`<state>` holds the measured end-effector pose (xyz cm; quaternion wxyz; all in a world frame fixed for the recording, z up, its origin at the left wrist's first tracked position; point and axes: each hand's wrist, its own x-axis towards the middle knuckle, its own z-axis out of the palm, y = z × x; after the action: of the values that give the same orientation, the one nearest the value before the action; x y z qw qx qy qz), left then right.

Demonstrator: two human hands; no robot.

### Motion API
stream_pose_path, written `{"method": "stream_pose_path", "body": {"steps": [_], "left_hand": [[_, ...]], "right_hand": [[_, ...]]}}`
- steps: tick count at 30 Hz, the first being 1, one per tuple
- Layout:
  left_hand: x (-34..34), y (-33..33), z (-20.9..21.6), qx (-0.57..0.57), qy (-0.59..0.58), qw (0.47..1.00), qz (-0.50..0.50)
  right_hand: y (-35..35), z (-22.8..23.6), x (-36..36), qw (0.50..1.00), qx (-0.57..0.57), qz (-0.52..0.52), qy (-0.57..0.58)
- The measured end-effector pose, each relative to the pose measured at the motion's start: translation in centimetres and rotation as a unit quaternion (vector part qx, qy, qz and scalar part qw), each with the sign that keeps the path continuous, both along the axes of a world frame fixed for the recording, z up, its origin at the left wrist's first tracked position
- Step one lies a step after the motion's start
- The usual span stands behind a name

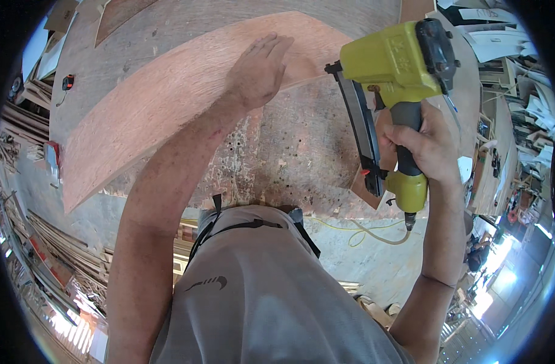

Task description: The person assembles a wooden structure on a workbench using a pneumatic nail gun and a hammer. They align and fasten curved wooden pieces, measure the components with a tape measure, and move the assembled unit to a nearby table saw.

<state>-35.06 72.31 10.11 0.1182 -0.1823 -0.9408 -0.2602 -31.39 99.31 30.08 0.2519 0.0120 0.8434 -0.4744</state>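
Note:
A long reddish wood board [162, 91] lies slantwise over the worktable, its near left end reaching past the table's edge. Flat on its upper face rests my left hand [257, 71], fingers stretched out toward the far side. My right hand [428, 142] is wrapped round the black grip of a yellow-green pneumatic nail gun [383, 60]. The gun's nose is at the right part of the board; whether it touches the wood I cannot tell. From the gun's lower end an air hose [383, 238] hangs down past the table edge.
The worktable [289, 145] has a scarred, hole-pocked top. A tape measure [67, 82] sits at its left. A small wood piece [367, 193] lies beneath the gun. Stacked wood strips [65, 242] lie on the floor at left; shelves with white sheets [538, 115] stand at right.

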Motion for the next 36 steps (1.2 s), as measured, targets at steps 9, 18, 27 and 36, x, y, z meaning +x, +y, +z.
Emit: {"method": "stream_pose_path", "body": {"steps": [9,18,27,36], "left_hand": [[0.1,0.0,0.0,0.007,0.012,1.0,0.025],[-0.1,-0.2,-0.3,0.05,0.052,0.997,0.028],[0.2,-0.8,0.6,0.155,0.076,0.983,0.055],[4.6,-14.5,3.9,-0.074,0.106,0.96,0.249]], "right_hand": [[-0.3,-1.8,-0.4,1.0,-0.007,0.018,-0.021],[-0.6,-1.9,-0.7,0.999,0.011,0.039,-0.027],[-1.6,-1.2,0.3,0.999,-0.026,-0.039,-0.004],[-0.8,-3.4,1.9,0.999,-0.02,-0.026,-0.038]]}}
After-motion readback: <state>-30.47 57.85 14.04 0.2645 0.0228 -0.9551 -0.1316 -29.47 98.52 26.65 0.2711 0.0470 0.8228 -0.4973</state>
